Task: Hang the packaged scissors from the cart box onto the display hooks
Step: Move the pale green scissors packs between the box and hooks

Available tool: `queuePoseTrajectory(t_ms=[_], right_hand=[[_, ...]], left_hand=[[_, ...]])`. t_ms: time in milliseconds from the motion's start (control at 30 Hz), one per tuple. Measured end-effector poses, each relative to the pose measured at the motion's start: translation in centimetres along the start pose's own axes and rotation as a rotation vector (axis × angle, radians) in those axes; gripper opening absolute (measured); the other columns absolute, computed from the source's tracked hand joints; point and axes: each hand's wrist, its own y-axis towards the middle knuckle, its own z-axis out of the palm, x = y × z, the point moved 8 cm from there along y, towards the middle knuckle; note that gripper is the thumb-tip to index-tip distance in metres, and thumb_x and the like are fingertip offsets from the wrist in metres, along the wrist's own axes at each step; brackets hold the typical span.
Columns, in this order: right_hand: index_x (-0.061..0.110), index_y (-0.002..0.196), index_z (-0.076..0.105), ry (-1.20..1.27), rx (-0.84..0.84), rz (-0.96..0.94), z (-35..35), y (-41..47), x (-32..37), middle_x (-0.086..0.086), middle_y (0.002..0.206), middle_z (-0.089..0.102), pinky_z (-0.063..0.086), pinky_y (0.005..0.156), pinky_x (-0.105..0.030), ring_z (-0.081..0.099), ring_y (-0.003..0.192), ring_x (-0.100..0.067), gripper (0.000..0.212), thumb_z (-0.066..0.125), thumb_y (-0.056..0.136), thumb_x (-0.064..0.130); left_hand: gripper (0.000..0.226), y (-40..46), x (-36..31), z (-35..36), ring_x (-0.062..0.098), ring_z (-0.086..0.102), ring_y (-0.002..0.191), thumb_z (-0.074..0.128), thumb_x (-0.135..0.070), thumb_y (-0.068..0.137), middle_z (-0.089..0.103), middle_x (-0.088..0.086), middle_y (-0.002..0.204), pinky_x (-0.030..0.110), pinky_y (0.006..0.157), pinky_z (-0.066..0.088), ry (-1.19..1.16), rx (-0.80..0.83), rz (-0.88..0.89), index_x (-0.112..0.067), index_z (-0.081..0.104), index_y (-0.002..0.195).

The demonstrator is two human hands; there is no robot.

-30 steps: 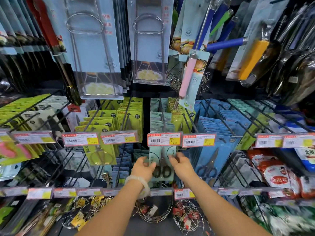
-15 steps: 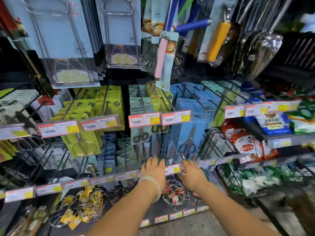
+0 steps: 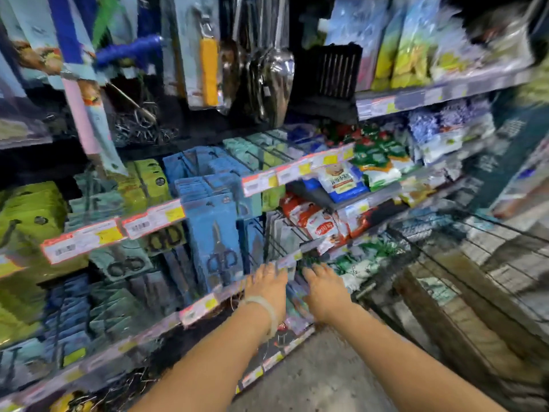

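Hands, left hand (image 3: 267, 288), right hand (image 3: 322, 289), empty, fingers extended, beside blue scissors pack (image 3: 218, 245)

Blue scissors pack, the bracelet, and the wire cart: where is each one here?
blue scissors pack (image 3: 218, 242): head view, on the card's front, just above the scissor handles.
bracelet (image 3: 265, 304): head view, on the pale band across the left wrist.
wire cart (image 3: 475, 233): head view, on its mesh side at right.

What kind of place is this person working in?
Most likely a shop aisle: packaged scissors hang on display hooks, yellow-and-red price tags line the rails, and a wire cart stands alongside.
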Motion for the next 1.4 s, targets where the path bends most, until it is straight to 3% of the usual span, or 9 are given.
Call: queuePoseTrajectory(t_ms=[133, 300, 500, 667, 1067, 1167, 1300, 1400], right_hand=[[0.006, 0.121, 0.051, 0.022, -0.07, 0.046, -1.7, 0.5, -7.8, -0.016, 0.126, 0.052, 0.042, 0.099, -0.042, 0.046, 0.125, -0.036, 0.048, 0.062, 0.082, 0.03], [0.011, 0.14, 0.033, -0.004, -0.021, 0.147, -3.6, 0.2, -19.1, -0.013, 0.143, 0.036, 0.031, 0.109, -0.04, 0.03, 0.136, -0.032, 0.06, 0.057, 0.086, 0.024], [0.012, 0.138, 0.035, 0.007, -0.006, 0.352, -5.0, -2.9, -33.6, -0.012, 0.136, 0.042, 0.036, 0.105, -0.039, 0.037, 0.13, -0.033, 0.058, 0.057, 0.086, 0.025], [0.013, 0.137, 0.037, 0.1, 0.013, 0.537, -4.5, -5.9, -42.7, -0.011, 0.141, 0.04, 0.034, 0.108, -0.038, 0.034, 0.133, -0.03, 0.054, 0.054, 0.088, 0.029], [0.015, 0.138, 0.036, 0.311, 0.07, 0.862, -0.4, -3.4, -56.5, -0.011, 0.144, 0.037, 0.034, 0.109, -0.04, 0.034, 0.133, -0.03, 0.056, 0.055, 0.09, 0.035], [0.014, 0.142, 0.032, 0.373, 0.12, 0.947, 1.2, -1.2, -59.1, -0.011, 0.148, 0.033, 0.032, 0.111, -0.04, 0.031, 0.137, -0.03, 0.059, 0.054, 0.091, 0.033], [0.013, 0.136, 0.037, 0.461, 0.151, 1.003, 3.8, 2.3, -61.4, -0.012, 0.138, 0.042, 0.039, 0.105, -0.039, 0.041, 0.127, -0.03, 0.048, 0.05, 0.093, 0.03], [0.014, 0.138, 0.038, 0.538, 0.222, 1.019, 7.0, 4.4, -62.4, -0.011, 0.137, 0.043, 0.04, 0.105, -0.039, 0.042, 0.126, -0.029, 0.054, 0.055, 0.09, 0.032]], left_hand=[[0.08, 3.6, -7.0, -0.4, 0.029, -0.001, 0.147, 0.058, -0.021, 0.089, -0.003, 0.01, 0.159, 0.047, 0.12, 0.01, 0.03, 0.04, 0.061, -0.02, 0.007, 0.151], [0.073, 8.2, -17.2, -0.8, 0.032, 0.004, 0.146, 0.055, -0.021, 0.09, 0.003, 0.011, 0.159, 0.047, 0.119, 0.012, 0.101, 0.009, 0.154, -0.02, 0.013, 0.149], [0.068, 12.6, -30.7, 0.3, 0.032, 0.012, 0.145, 0.051, -0.025, 0.09, 0.015, 0.011, 0.156, 0.046, 0.118, 0.016, 0.14, 0.017, 0.32, -0.019, 0.017, 0.148], [0.062, 15.1, -39.0, 2.8, 0.031, 0.008, 0.146, 0.049, -0.022, 0.093, 0.01, 0.01, 0.157, 0.048, 0.117, 0.016, 0.207, 0.078, 0.445, -0.02, 0.018, 0.148], [0.058, 27.1, -50.9, 5.4, 0.029, 0.009, 0.146, 0.046, -0.023, 0.095, 0.015, 0.009, 0.156, 0.043, 0.118, 0.017, 0.329, 0.191, 0.652, -0.017, 0.02, 0.147], [0.059, 30.9, -52.3, 6.0, 0.03, 0.011, 0.145, 0.049, -0.026, 0.094, 0.016, 0.009, 0.156, 0.042, 0.117, 0.016, 0.349, 0.244, 0.673, -0.017, 0.023, 0.146], [0.06, 36.3, -53.2, 7.7, 0.028, 0.011, 0.146, 0.05, -0.027, 0.094, 0.011, 0.008, 0.158, 0.044, 0.12, 0.014, 0.356, 0.327, 0.668, -0.017, 0.023, 0.146], [0.06, 39.5, -53.6, 10.1, 0.03, 0.012, 0.145, 0.048, -0.028, 0.095, 0.012, 0.009, 0.158, 0.044, 0.12, 0.016, 0.385, 0.386, 0.662, -0.016, 0.022, 0.147]])
